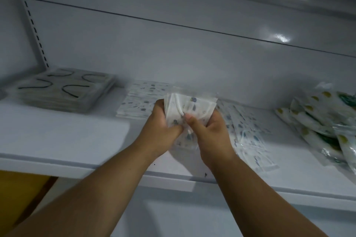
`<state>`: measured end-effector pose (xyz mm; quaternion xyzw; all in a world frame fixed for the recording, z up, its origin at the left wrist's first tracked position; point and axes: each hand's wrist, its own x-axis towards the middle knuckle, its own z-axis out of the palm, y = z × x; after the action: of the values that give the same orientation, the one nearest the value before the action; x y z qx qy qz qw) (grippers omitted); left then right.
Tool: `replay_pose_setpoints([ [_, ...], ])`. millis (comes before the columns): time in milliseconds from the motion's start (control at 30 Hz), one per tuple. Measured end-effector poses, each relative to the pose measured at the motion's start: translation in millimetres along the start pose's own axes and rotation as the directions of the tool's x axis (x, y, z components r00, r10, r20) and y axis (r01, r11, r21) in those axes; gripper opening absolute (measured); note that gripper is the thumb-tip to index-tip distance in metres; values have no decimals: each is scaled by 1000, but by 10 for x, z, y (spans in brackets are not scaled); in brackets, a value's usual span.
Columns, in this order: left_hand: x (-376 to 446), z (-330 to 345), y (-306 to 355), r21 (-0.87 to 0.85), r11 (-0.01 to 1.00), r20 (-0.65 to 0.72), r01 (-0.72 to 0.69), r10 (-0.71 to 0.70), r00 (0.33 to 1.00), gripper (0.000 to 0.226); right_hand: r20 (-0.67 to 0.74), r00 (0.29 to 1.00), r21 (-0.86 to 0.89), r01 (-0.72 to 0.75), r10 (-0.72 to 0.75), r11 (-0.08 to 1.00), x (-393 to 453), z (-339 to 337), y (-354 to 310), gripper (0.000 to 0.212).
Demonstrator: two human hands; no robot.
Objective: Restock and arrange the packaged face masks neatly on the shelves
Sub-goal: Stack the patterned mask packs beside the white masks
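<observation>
Both my hands hold one bundle of packaged face masks, white with small blue-grey spots, upright over the white shelf. My left hand grips its left side. My right hand grips the right side, thumb pressed on the front. Behind the bundle lies a flat, neat stack of the same spotted masks. To the right, more spotted packs lie loosely fanned on the shelf.
A stack of grey packs with black ear loops sits at the shelf's left. Loose packs with yellow and green print are heaped at the far right. A slotted upright rail runs up the back panel. A brown surface shows below left.
</observation>
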<state>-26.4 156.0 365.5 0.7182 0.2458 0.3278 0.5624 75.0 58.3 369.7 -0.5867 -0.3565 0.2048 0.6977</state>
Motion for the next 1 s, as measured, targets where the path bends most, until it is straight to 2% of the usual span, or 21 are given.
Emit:
replay_pose_setpoints([
  [33,-1,-15,3,-3,1000,-7,9,-9,1000,51,-5,1000,48,-3,3,999,8,-2,-29,28],
  [100,-1,-91,-35,55,998,5,25,-26,1000,44,-4,998,263,-57,60,963,24,-2,-77,26],
  [167,-25,-196,-85,89,995,21,36,-38,999,40,14,991,486,-126,136,865,41,9,-84,28],
  [200,-34,-248,-122,21,999,3,44,-44,999,41,19,984,571,-156,177,806,54,21,-81,29],
  [233,-54,-286,-143,-142,987,-32,74,-80,996,44,20,976,644,-179,217,744,73,32,-66,32],
  [300,-100,-302,-143,-518,846,-61,125,-182,981,46,25,960,750,-202,278,630,107,77,-40,41],
  [367,-161,-259,-127,-662,733,-25,155,-229,973,41,42,953,781,-219,301,585,103,168,-21,43],
  [467,-192,-204,-93,-680,717,-52,151,-252,966,32,60,952,746,-242,300,620,44,271,19,42],
  [567,-121,-450,-68,-545,835,-206,74,-219,954,21,-27,953,627,-219,302,748,31,234,37,42],
  [600,-88,-584,-48,-459,887,-225,50,-171,959,22,-77,959,529,-191,271,827,45,193,43,40],
  [667,-41,-867,0,-252,968,-165,14,-57,985,25,-133,979,190,-130,157,973,60,139,38,32],
  [733,-20,-1071,33,-92,996,-81,-1,-6,997,25,-70,993,-132,-99,91,986,35,151,41,27],
  [767,-13,-1134,30,-51,999,-45,8,-10,999,25,-36,994,-204,-105,100,973,22,174,54,27],
  [867,-62,-1195,-73,19,993,67,119,-120,990,32,26,989,-138,-139,144,981,-76,319,86,35],
  [1000,-137,-1199,-235,-43,985,-5,170,-170,985,43,-96,987,-106,-138,128,985,-142,420,149,33],
])
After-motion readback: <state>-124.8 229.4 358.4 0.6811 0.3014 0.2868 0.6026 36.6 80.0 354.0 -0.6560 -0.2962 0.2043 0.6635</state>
